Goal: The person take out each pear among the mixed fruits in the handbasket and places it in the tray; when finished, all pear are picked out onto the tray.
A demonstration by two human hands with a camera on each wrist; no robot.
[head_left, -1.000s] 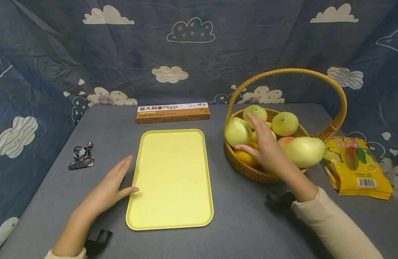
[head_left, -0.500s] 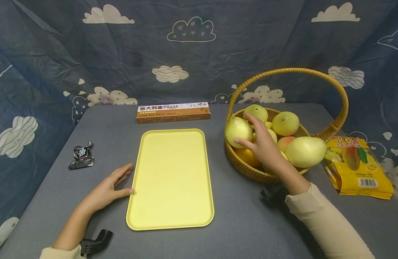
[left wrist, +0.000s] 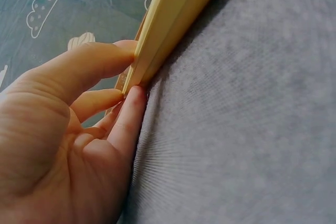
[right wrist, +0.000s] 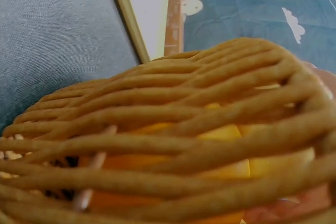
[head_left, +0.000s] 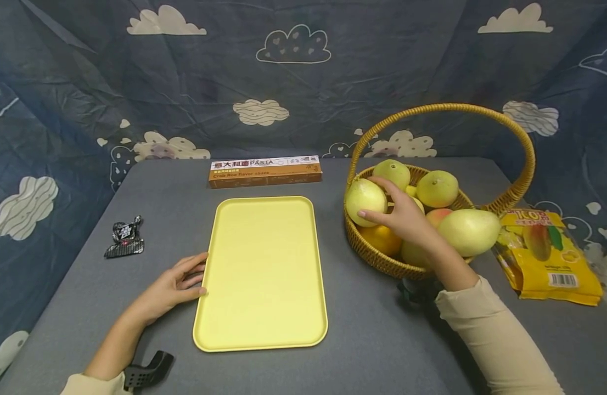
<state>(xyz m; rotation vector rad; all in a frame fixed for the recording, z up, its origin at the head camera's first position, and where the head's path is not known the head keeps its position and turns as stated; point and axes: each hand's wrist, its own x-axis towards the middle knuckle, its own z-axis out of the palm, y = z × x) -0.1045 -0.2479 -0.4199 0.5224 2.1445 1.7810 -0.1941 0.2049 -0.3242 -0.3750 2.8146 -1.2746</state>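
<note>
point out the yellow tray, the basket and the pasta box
Yellow tray (head_left: 261,274): head view, bare middle of its flat surface.
Basket (head_left: 379,263): head view, woven wall on the near side.
Pasta box (head_left: 265,175): head view, brown printed part.

The tray (head_left: 261,274) at my left grip (head_left: 167,291) is plain pale yellow, and the round fruit (head_left: 365,200) in my right grip (head_left: 407,222) is a light yellow-green. Near it I see an orange fruit (head_left: 381,241) and a pinkish-red one (head_left: 437,216), all in a golden-brown basket (head_left: 382,265) with a woven pattern. The pasta box (head_left: 265,171) is white above brown, with dark lettering. The bag (head_left: 550,258) is bright yellow, printed with a red-and-green mango; the small packet (head_left: 125,238) is black with white print. My sleeve (head_left: 496,329) is cream, the surface (head_left: 363,329) grey, the backdrop (head_left: 185,99) dark blue-grey patterned with pale clouds, some outlined, some wavy-lined, and little hearts.
</note>
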